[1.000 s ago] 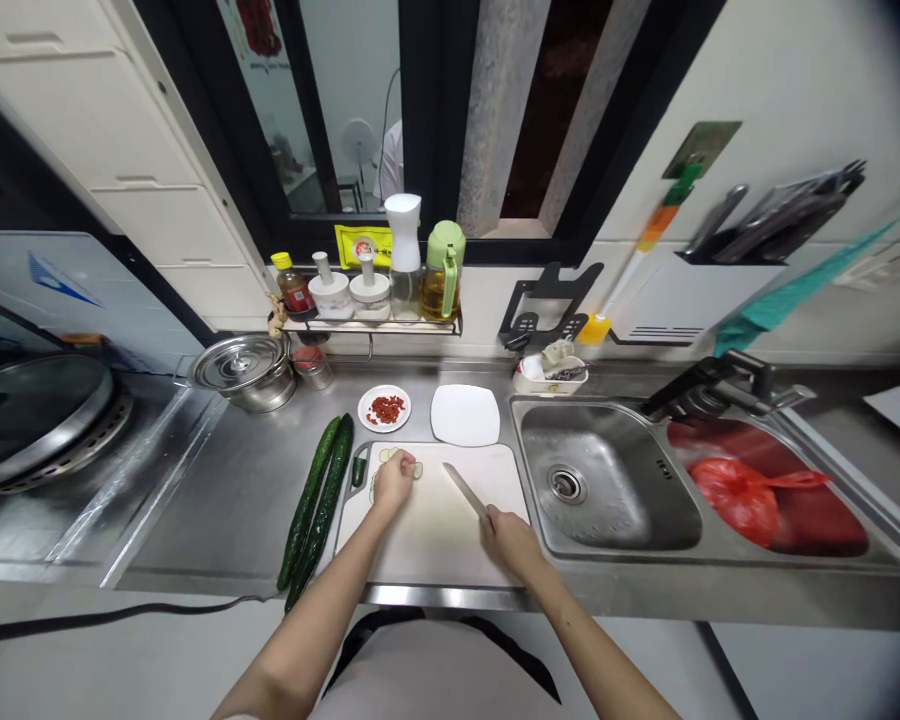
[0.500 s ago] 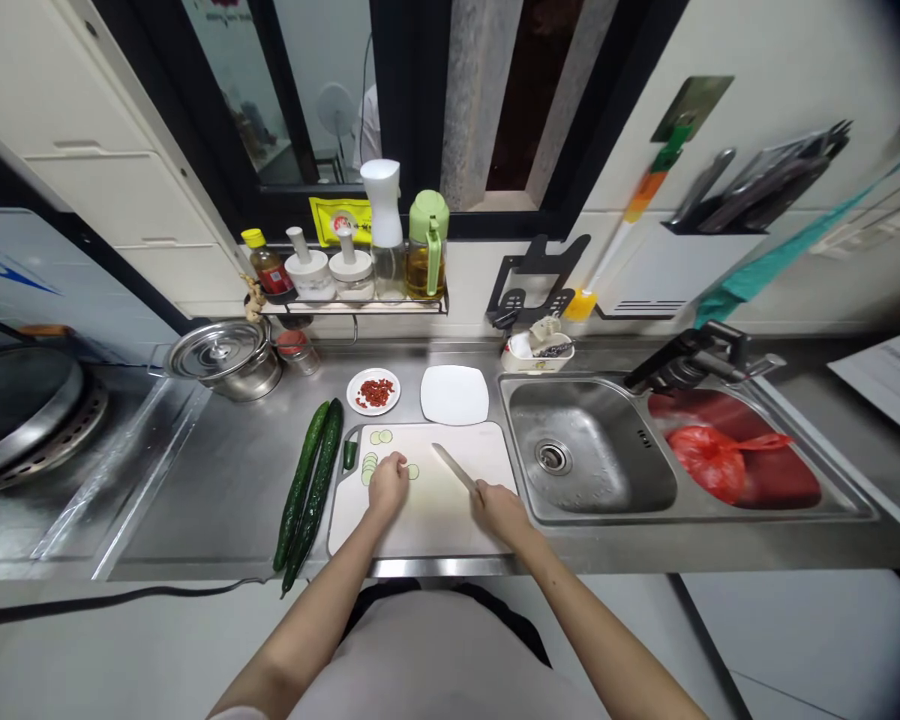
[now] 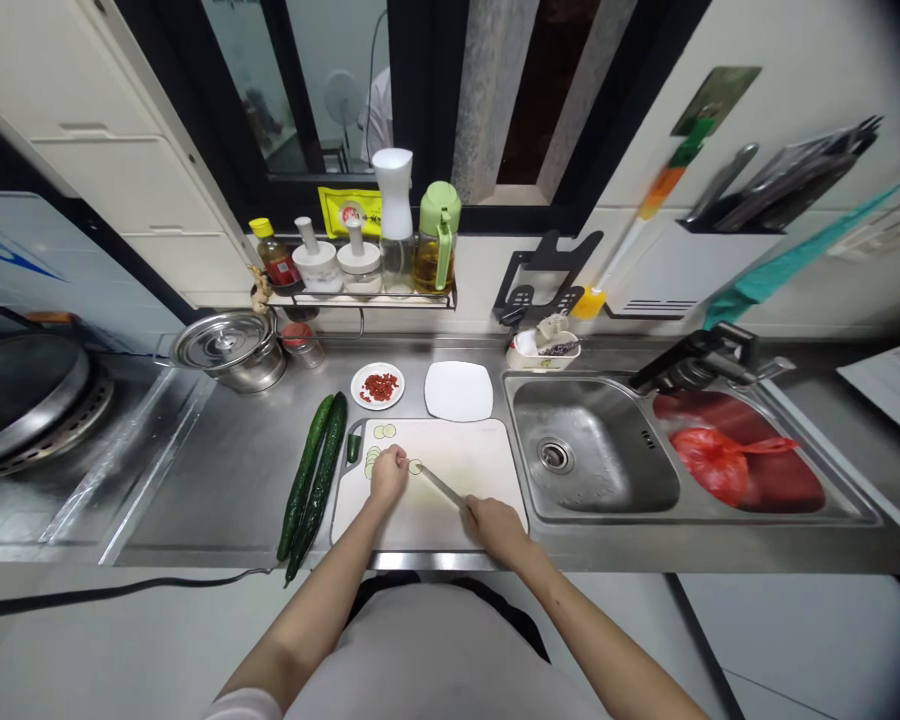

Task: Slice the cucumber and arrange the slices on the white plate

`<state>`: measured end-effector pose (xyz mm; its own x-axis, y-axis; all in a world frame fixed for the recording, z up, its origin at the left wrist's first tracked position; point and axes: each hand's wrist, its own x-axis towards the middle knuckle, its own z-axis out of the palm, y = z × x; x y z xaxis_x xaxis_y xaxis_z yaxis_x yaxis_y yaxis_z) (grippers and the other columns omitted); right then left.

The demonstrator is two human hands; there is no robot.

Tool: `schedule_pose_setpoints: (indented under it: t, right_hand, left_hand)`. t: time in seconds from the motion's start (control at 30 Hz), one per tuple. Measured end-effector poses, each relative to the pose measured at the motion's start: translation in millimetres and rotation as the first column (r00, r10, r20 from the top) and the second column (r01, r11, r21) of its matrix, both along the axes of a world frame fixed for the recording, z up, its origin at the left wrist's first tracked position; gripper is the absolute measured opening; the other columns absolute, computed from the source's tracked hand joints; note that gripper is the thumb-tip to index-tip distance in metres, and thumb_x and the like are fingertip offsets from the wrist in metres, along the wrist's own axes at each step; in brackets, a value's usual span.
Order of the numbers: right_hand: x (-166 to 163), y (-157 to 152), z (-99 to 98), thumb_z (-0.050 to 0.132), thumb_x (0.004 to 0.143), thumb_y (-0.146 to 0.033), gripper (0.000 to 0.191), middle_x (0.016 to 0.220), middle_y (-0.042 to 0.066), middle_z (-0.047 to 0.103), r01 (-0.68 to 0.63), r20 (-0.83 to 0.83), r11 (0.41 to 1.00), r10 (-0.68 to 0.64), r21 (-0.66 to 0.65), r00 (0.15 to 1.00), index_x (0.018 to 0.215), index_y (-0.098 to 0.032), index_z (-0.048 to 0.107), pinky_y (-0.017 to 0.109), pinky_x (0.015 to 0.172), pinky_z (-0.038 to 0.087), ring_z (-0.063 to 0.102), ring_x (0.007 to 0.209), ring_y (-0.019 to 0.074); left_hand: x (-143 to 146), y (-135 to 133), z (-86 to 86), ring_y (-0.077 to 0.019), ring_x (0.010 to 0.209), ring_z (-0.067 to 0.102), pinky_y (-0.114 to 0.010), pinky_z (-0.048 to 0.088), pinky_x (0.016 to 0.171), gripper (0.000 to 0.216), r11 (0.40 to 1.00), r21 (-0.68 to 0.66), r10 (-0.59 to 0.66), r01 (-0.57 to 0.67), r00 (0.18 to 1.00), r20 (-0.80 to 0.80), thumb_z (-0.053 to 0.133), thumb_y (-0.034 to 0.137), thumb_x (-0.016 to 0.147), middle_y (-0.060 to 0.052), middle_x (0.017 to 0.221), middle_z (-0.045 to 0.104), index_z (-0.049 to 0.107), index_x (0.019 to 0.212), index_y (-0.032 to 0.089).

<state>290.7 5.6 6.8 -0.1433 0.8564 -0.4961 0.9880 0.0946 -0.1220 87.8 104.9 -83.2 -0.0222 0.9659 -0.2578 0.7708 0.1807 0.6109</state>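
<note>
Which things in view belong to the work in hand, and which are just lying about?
In the work:
knife in the right hand
cutting board
cucumber slices by the left hand
whole cucumbers, probably

Apparently lying about:
lidded pot
red bag
oil bottle

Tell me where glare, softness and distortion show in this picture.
Head view: light glints on the counter and the pot lid; head view, right side: the cloth looks stretched and soft, and the upper right corner falls dark; head view, nearer the middle: the knife and the cucumbers are easy to make out.
</note>
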Motion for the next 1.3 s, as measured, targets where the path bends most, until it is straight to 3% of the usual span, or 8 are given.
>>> schedule_pose_setpoints:
  t: [0.53, 0.73, 1.3]
  right_hand:
    - [-4, 3, 3.0, 0.032, 0.098, -0.028, 0.033, 0.094, 0.015, 0.07, 0.008, 0.008, 0.999, -0.008, -0.054, 1.0, 0.109, -0.015, 0.06, 0.032, 0.074, 0.043, 0.066, 0.095, 0.0258]
    - [-5, 7, 7.5, 0.034, 0.096, -0.02, 0.03, 0.098, 0.015, 0.069, -0.002, 0.013, 0.995, 0.003, -0.098, 1.0, 0.111, -0.016, 0.059, 0.031, 0.075, 0.043, 0.066, 0.096, 0.0243]
    - [-7, 13, 7.6, 0.034, 0.095, -0.016, 0.03, 0.099, 0.015, 0.069, -0.027, 0.02, 0.996, 0.029, -0.084, 0.999, 0.111, -0.015, 0.059, 0.03, 0.075, 0.044, 0.066, 0.096, 0.0241]
  left_hand:
    - [0, 3, -0.5, -0.0156, 0.078, 0.057, -0.024, 0.036, 0.066, 0.008, 1.0, -0.023, 0.016, -0.016, 1.0, 0.001, 0.055, 0.015, 0.079, -0.002, 0.078, 0.064, 0.061, 0.083, 0.019]
    - [0, 4, 2.3, -0.0151, 0.077, 0.057, -0.024, 0.036, 0.066, 0.009, 0.999, -0.043, 0.017, -0.018, 1.0, -0.005, 0.055, 0.014, 0.079, -0.002, 0.078, 0.065, 0.062, 0.082, 0.019]
    - [0, 4, 4.8, -0.0154, 0.076, 0.057, -0.024, 0.036, 0.065, 0.008, 0.999, -0.048, 0.017, -0.018, 1.0, -0.009, 0.055, 0.016, 0.079, -0.002, 0.077, 0.065, 0.062, 0.082, 0.019]
